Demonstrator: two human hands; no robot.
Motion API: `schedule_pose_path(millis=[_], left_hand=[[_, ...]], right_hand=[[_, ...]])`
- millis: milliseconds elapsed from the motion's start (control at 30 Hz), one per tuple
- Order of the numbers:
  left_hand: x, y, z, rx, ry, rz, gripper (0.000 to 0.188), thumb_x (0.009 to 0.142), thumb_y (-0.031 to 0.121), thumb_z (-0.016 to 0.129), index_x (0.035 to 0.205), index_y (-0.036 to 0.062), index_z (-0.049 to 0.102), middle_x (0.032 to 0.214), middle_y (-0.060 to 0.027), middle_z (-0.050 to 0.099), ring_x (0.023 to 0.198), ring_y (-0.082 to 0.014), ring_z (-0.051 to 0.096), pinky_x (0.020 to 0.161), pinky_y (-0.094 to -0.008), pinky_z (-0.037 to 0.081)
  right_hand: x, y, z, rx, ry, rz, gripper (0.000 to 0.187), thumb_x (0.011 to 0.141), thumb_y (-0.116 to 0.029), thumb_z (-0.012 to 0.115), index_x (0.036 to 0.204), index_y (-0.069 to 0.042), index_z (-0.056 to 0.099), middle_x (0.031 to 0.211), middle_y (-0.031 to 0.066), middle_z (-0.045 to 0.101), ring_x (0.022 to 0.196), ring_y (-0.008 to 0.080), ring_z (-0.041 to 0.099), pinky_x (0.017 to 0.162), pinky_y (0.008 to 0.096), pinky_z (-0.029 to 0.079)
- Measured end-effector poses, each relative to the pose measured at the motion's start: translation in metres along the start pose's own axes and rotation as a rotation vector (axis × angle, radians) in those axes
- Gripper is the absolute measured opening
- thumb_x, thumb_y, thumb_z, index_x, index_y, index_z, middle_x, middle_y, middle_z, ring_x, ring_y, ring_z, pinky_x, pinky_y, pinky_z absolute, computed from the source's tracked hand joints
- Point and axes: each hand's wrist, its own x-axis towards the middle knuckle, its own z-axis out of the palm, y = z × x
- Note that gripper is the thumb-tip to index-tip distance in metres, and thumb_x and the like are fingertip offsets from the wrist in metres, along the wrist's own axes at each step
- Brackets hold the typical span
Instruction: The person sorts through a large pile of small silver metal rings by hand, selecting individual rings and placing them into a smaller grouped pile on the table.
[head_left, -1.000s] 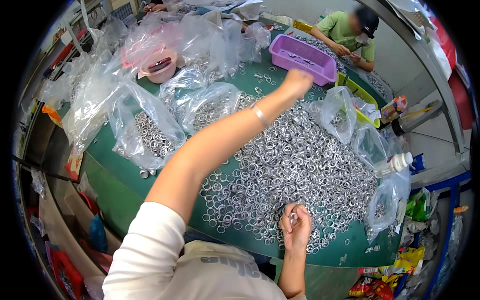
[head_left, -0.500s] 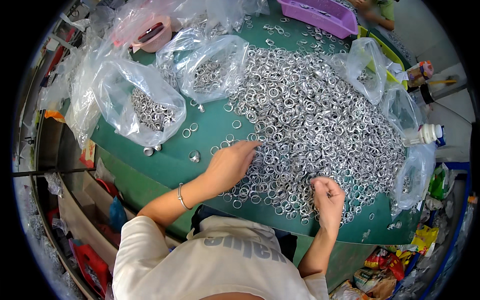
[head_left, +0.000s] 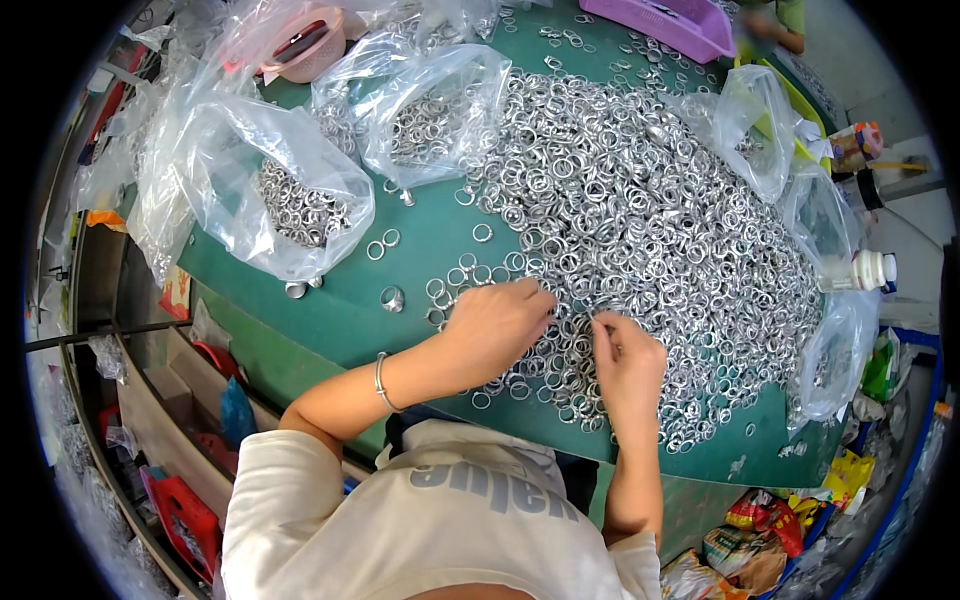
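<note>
The left hand (head_left: 500, 328) and right hand (head_left: 632, 372) face each other, near but apart, over the near edge of a heap of silver rings (head_left: 650, 230); the heap spreads from beneath both sets of fingertips away and to the right. The left fingers are bent and bunched, the right thumb and forefinger curl close together (whether either pinches a ring, I cannot tell). Loose rings crowd around the fingers, and a chunkier ring (head_left: 392, 299) lies apart to their left on the green tabletop (head_left: 335, 320). Farther left of them sags a clear bag (head_left: 215, 170) with rings inside; another bag (head_left: 470, 85) slumps beyond the left fingertips, against the heap. A purple bin (head_left: 668, 28) stands well past the fingers. To their right, plastic bags (head_left: 835, 350) and a white bottle (head_left: 862, 271) hem in the heap's far flank.
</note>
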Motion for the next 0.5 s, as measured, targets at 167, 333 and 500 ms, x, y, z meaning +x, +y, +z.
schedule_pose_path(millis=[167,333,500], left_hand=[[0.002,-0.004,0.005,0.171,-0.135,0.077,0.008,0.079,0.009,0.061,0.086,0.0077,0.058,0.075,-0.0074,0.052,0.064,-0.0274,0.058,0.051,-0.0371,0.045],[0.002,-0.005,0.001,-0.029,-0.05,0.024,0.018,0.077,0.012,0.063,0.094,0.0085,0.059,0.079,-0.008,0.052,0.066,-0.0271,0.058,0.052,-0.0375,0.045],[-0.001,-0.005,0.007,0.034,-0.07,0.049,0.023,0.075,0.01,0.065,0.098,0.0082,0.058,0.082,-0.0086,0.052,0.068,-0.0288,0.058,0.053,-0.0386,0.046]], right_hand=[[-0.012,0.014,-0.032,1.555,-0.046,0.281,0.02,0.087,-0.018,0.053,0.076,-0.003,0.046,0.088,0.0105,0.046,0.05,0.0091,0.037,0.039,0.0184,0.031],[-0.005,0.013,-0.031,1.775,0.003,0.624,0.014,0.09,-0.014,0.052,0.081,-0.004,0.049,0.072,0.0082,0.048,0.048,0.0086,0.039,0.031,0.016,0.024],[-0.002,-0.004,-0.011,0.842,-0.198,0.307,0.007,0.085,-0.01,0.06,0.086,-0.003,0.06,0.058,0.002,0.051,0.041,0.0101,0.043,0.037,0.0218,0.034]])
